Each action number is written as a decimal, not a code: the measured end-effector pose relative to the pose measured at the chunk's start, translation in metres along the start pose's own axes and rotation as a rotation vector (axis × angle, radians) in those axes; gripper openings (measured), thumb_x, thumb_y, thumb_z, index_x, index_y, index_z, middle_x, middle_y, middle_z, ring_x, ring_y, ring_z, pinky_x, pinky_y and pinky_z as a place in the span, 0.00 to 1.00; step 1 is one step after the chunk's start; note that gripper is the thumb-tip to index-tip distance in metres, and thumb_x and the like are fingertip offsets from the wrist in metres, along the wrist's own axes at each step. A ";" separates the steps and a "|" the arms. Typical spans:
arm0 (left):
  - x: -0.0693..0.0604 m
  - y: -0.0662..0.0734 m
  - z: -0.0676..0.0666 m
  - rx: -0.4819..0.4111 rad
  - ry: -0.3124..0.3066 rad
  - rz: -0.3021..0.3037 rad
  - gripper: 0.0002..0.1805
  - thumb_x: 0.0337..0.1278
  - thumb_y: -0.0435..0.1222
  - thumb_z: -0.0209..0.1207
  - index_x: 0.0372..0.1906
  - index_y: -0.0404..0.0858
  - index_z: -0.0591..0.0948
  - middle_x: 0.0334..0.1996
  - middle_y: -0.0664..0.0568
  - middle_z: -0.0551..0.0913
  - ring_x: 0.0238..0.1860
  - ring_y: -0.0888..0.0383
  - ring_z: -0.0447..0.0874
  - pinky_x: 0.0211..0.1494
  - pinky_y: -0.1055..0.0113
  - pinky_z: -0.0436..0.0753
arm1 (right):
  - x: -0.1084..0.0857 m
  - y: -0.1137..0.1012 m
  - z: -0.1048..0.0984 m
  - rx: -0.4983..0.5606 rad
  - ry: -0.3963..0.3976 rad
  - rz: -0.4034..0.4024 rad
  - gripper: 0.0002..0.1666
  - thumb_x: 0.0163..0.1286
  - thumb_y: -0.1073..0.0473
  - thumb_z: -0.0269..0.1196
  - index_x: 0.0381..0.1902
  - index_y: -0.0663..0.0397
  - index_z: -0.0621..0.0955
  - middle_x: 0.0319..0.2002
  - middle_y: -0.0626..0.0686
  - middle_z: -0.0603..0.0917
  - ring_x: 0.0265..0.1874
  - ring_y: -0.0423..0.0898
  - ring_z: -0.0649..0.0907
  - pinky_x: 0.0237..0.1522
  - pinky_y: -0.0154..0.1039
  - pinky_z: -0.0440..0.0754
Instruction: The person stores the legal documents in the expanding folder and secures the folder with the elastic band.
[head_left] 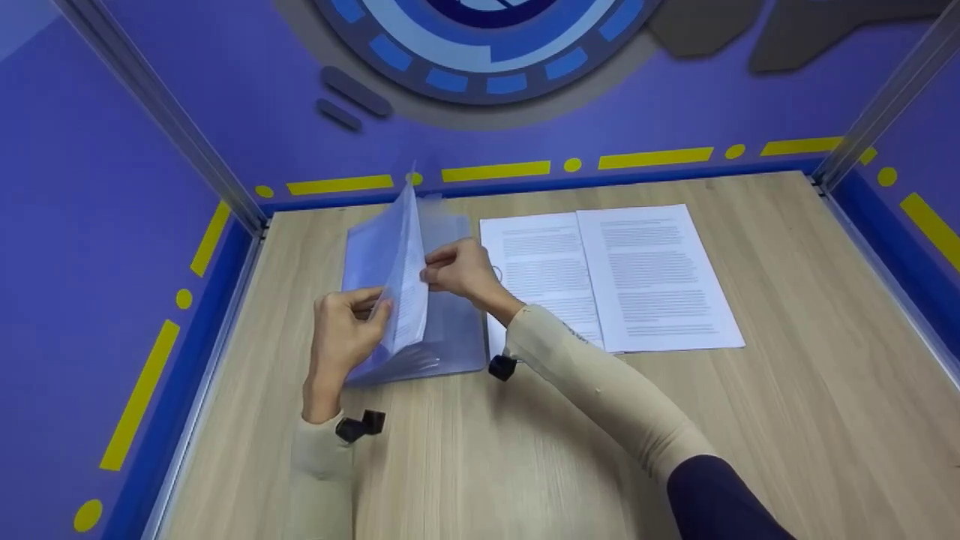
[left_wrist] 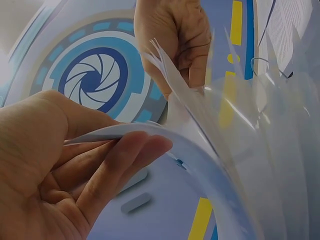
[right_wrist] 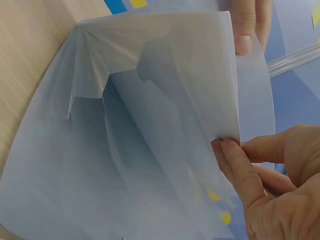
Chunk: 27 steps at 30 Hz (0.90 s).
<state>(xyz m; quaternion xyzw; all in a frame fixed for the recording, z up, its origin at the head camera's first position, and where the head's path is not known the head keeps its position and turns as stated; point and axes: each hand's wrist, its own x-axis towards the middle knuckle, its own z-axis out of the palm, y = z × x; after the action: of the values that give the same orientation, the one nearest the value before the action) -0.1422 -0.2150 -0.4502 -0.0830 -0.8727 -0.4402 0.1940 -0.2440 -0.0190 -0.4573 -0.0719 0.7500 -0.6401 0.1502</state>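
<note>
A clear plastic folder with transparent sleeves lies spread at the left of the table, several leaves raised upright. My left hand pinches the left edge of the raised leaves between thumb and fingers; in the left wrist view those leaves curve away from the left hand. Printed paper shows in the raised part. My right hand pinches the right edge of that paper or its sleeve; which of the two cannot be told. In the right wrist view the right hand holds the edge of a translucent leaf.
Two printed stacks of sheets, a left one and a right one, lie side by side right of the folder, the left one with a ring at its left edge. Blue-purple panels with metal corner posts enclose the wooden table.
</note>
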 end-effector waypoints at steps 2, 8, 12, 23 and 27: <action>0.000 0.000 0.000 -0.001 0.001 0.000 0.11 0.59 0.25 0.71 0.46 0.25 0.91 0.40 0.34 0.92 0.38 0.42 0.95 0.41 0.49 0.92 | 0.000 0.000 0.001 -0.003 0.007 -0.002 0.20 0.67 0.69 0.73 0.56 0.70 0.87 0.46 0.63 0.92 0.40 0.53 0.94 0.42 0.38 0.93; -0.001 0.000 0.002 -0.006 0.001 -0.003 0.11 0.59 0.25 0.71 0.46 0.24 0.91 0.40 0.34 0.92 0.38 0.42 0.95 0.40 0.49 0.92 | -0.002 -0.001 0.001 0.012 0.008 0.007 0.19 0.68 0.70 0.73 0.56 0.71 0.87 0.46 0.63 0.92 0.40 0.53 0.94 0.41 0.38 0.93; -0.002 -0.001 0.003 -0.010 0.011 -0.013 0.10 0.59 0.25 0.71 0.45 0.24 0.91 0.39 0.34 0.92 0.37 0.43 0.95 0.39 0.63 0.92 | -0.005 0.000 -0.003 0.027 -0.015 0.007 0.20 0.69 0.70 0.71 0.58 0.71 0.86 0.47 0.64 0.91 0.41 0.52 0.94 0.43 0.38 0.93; 0.001 -0.003 0.001 -0.013 0.019 -0.012 0.10 0.58 0.24 0.70 0.44 0.25 0.91 0.39 0.34 0.92 0.37 0.42 0.95 0.38 0.81 0.85 | -0.017 -0.003 -0.039 -0.039 -0.018 -0.063 0.19 0.69 0.64 0.72 0.56 0.64 0.87 0.47 0.59 0.91 0.45 0.50 0.92 0.51 0.41 0.91; 0.000 -0.002 0.000 -0.003 0.017 -0.016 0.09 0.59 0.25 0.70 0.44 0.25 0.92 0.39 0.34 0.92 0.37 0.41 0.95 0.40 0.70 0.91 | -0.022 -0.004 -0.054 -0.076 -0.011 -0.070 0.18 0.71 0.62 0.72 0.57 0.61 0.87 0.49 0.58 0.90 0.48 0.51 0.91 0.52 0.40 0.91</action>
<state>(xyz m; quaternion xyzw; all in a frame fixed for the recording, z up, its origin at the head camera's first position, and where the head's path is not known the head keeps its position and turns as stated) -0.1430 -0.2167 -0.4515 -0.0727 -0.8709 -0.4440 0.1978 -0.2408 0.0379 -0.4431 -0.1070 0.7700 -0.6156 0.1290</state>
